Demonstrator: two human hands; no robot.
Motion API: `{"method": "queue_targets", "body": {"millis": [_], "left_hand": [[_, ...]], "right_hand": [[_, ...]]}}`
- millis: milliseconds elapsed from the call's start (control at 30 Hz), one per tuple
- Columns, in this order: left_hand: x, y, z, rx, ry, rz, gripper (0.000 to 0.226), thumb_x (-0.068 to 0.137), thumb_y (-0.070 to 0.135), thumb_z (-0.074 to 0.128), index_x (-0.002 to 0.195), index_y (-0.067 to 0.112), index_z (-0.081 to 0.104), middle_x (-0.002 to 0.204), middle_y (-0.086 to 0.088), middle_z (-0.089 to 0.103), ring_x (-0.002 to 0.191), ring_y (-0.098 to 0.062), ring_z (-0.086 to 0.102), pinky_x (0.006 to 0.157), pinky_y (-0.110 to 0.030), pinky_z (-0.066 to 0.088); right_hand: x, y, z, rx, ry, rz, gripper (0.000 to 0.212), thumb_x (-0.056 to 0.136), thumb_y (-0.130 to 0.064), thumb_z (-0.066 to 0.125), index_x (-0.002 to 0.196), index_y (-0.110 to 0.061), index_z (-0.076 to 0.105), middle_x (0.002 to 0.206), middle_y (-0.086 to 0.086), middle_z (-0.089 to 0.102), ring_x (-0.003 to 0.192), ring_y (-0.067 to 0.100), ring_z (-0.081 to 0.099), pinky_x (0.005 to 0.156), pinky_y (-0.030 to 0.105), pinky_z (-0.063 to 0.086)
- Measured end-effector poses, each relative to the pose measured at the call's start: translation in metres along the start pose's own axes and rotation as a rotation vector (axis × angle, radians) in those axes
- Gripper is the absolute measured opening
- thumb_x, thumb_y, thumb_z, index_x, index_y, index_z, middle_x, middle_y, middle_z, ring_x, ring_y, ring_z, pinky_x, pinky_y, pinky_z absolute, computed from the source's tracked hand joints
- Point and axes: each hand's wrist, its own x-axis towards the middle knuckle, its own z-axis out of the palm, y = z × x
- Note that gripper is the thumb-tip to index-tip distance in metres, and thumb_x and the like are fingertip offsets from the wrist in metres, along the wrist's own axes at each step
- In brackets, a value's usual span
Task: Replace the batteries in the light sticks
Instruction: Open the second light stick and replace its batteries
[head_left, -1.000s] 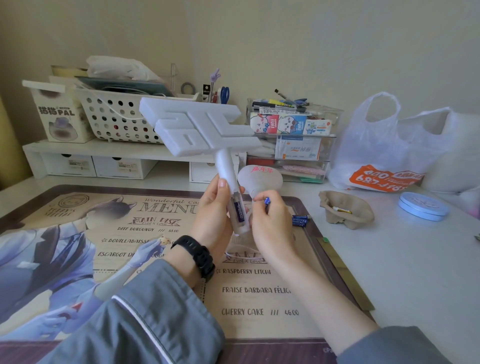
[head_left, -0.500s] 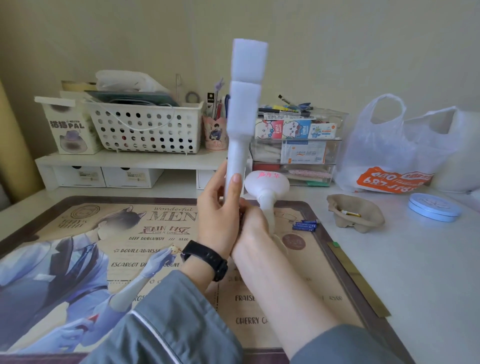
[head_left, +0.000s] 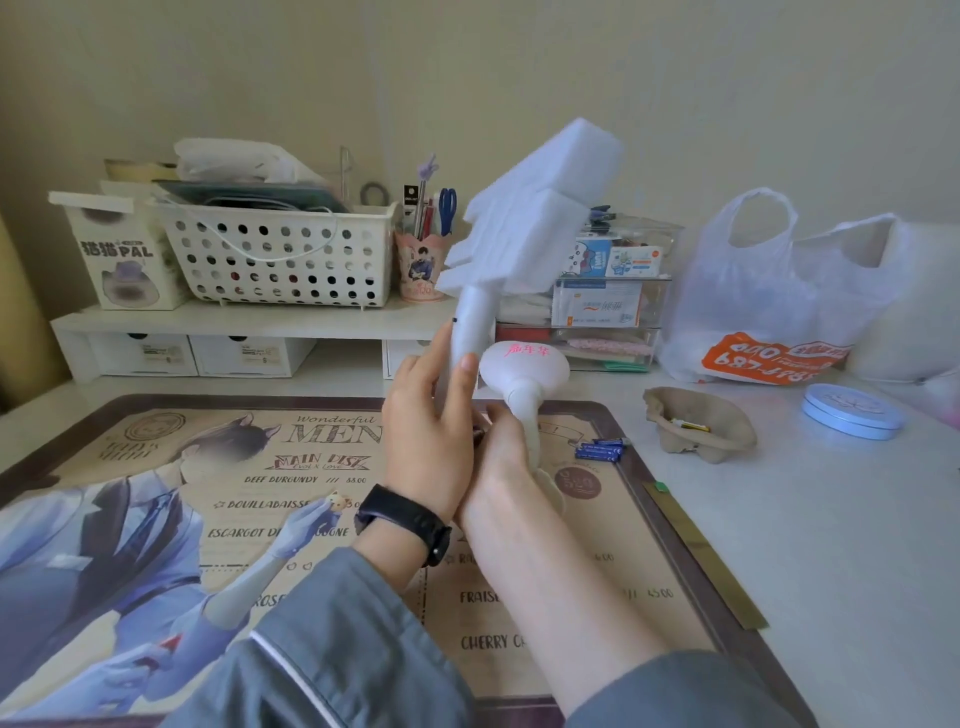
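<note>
The left hand (head_left: 426, 436) clamps its fingers on a white light stick (head_left: 524, 228); the right hand (head_left: 501, 449) keeps its fingers hidden, grip unclear. At right, a pulp tray (head_left: 730, 441) holds one battery (head_left: 690, 426).

stick (head_left: 524, 223) rolled again: head flat-on 1 s ago, edge-on and upright 0.5 s ago, now oblique and leaning right; open battery bay on its handle, visible 1 s ago, now out of sight; left hand (head_left: 428, 441) went from wrapping the handle to thumb and straight forefinger along it; right hand (head_left: 498, 447) went from beside the handle to tucked against the left, grip hidden
</note>
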Motion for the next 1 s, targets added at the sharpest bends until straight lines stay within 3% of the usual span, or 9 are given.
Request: {"method": "queue_targets", "body": {"millis": [100,167,300,433,533,700,833,900,1000], "left_hand": [[-0.001,0.009,0.0,-0.139,0.042,-0.083,0.025,0.099,0.025,0.046,0.12,0.025,0.059,0.071,0.001,0.05,0.05,-0.004,0.055,0.053,-0.022,0.045],[-0.001,0.012,0.001,-0.215,0.09,-0.163,0.024,0.098,0.023,0.047,0.12,0.027,0.057,0.068,0.007,0.052,0.052,-0.001,0.051,0.053,-0.02,0.045],[0.002,0.016,-0.001,-0.484,0.069,-0.377,0.033,0.098,0.029,0.046,0.125,0.014,0.058,0.074,0.002,0.049,0.058,-0.007,0.054,0.052,-0.027,0.046],[0.008,0.017,-0.008,-0.799,0.039,-0.593,0.03,0.098,0.034,0.044,0.108,0.007,0.053,0.072,-0.001,0.048,0.049,-0.009,0.047,0.043,-0.02,0.042],[0.012,0.014,-0.014,-0.862,-0.012,-0.728,0.031,0.098,0.039,0.041,0.095,0.01,0.052,0.065,0.002,0.048,0.043,-0.006,0.043,0.04,-0.015,0.037],[0.012,0.009,-0.014,-0.962,0.005,-0.888,0.031,0.098,0.038,0.043,0.089,0.011,0.053,0.068,0.002,0.048,0.039,-0.003,0.042,0.036,-0.013,0.037],[0.01,0.004,-0.013,-0.919,-0.046,-0.928,0.032,0.098,0.04,0.042,0.09,0.011,0.052,0.06,0.003,0.047,0.037,-0.004,0.042,0.036,-0.012,0.033],[0.009,0.005,-0.012,-0.907,-0.063,-0.927,0.032,0.097,0.041,0.043,0.089,0.012,0.051,0.058,0.003,0.046,0.037,-0.005,0.04,0.037,-0.012,0.032],[0.008,0.005,-0.011,-0.913,-0.071,-0.921,0.033,0.097,0.041,0.043,0.089,0.01,0.052,0.058,0.002,0.045,0.038,-0.006,0.038,0.037,-0.012,0.034]], "right_hand": [[0.008,0.0,-0.001,-0.006,0.079,-0.005,0.027,0.096,-0.028,0.05,0.078,-0.008,0.053,0.074,0.01,0.058,0.084,0.026,0.059,0.08,0.034,0.05],[0.011,-0.001,-0.001,0.002,0.098,-0.014,0.023,0.095,-0.027,0.052,0.08,-0.009,0.053,0.069,0.009,0.058,0.079,0.024,0.058,0.087,0.033,0.049],[0.011,-0.008,0.003,0.03,0.18,-0.051,0.021,0.093,-0.017,0.054,0.075,-0.01,0.046,0.045,0.004,0.047,0.037,0.014,0.045,0.045,0.018,0.047],[0.01,-0.027,0.005,-0.102,0.236,-0.274,0.025,0.093,-0.001,0.038,0.069,-0.009,0.041,0.036,0.0,0.037,0.023,0.009,0.031,0.031,0.014,0.029],[0.009,-0.055,0.005,-0.476,0.294,-0.472,0.024,0.093,-0.002,0.033,0.073,-0.007,0.046,0.039,0.002,0.044,0.024,0.008,0.028,0.032,0.012,0.017],[0.017,-0.136,0.003,-1.179,0.301,-0.383,0.023,0.095,-0.006,0.038,0.075,-0.008,0.048,0.06,0.004,0.043,0.026,0.006,0.024,0.028,0.012,0.013],[0.032,-0.212,-0.003,-1.674,0.529,-0.48,0.018,0.087,0.01,0.04,0.075,-0.003,0.044,0.057,0.011,0.043,0.042,0.016,0.031,0.035,0.017,0.022],[0.033,-0.237,-0.011,-1.943,0.615,-0.412,0.019,0.078,0.017,0.04,0.07,0.003,0.048,0.051,0.012,0.044,0.043,0.02,0.038,0.043,0.023,0.028],[0.038,-0.252,-0.025,-2.128,0.639,-0.257,0.015,0.085,0.009,0.051,0.097,0.007,0.061,0.065,0.015,0.052,0.054,0.023,0.048,0.048,0.028,0.038]]}}
